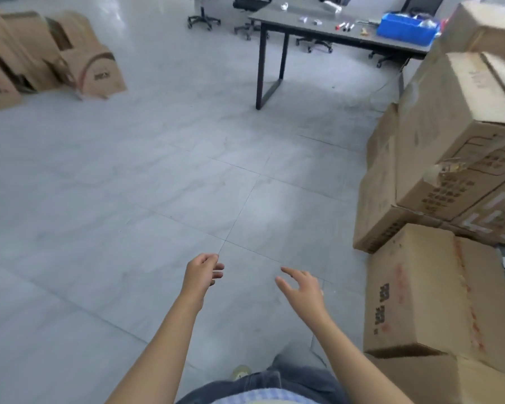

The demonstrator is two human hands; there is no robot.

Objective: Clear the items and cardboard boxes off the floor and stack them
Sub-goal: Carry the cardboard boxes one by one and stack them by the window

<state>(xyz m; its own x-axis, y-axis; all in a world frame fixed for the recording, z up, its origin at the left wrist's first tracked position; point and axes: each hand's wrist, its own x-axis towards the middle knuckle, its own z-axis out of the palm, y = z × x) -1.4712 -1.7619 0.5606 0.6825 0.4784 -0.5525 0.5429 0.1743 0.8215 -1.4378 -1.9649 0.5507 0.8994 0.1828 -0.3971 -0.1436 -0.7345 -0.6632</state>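
Both hands are held out low in the frame and hold nothing: the left hand (203, 272) has loosely curled fingers, and the right hand (302, 290) is spread with relaxed fingers. The loose cardboard boxes (96, 68) sit on the floor (158, 185) in the upper left of the frame, well apart from both hands and on the left hand's side. The stacked boxes (449, 141) rise along the right edge, near the right arm. The next pickup likely means crossing the floor toward the upper left.
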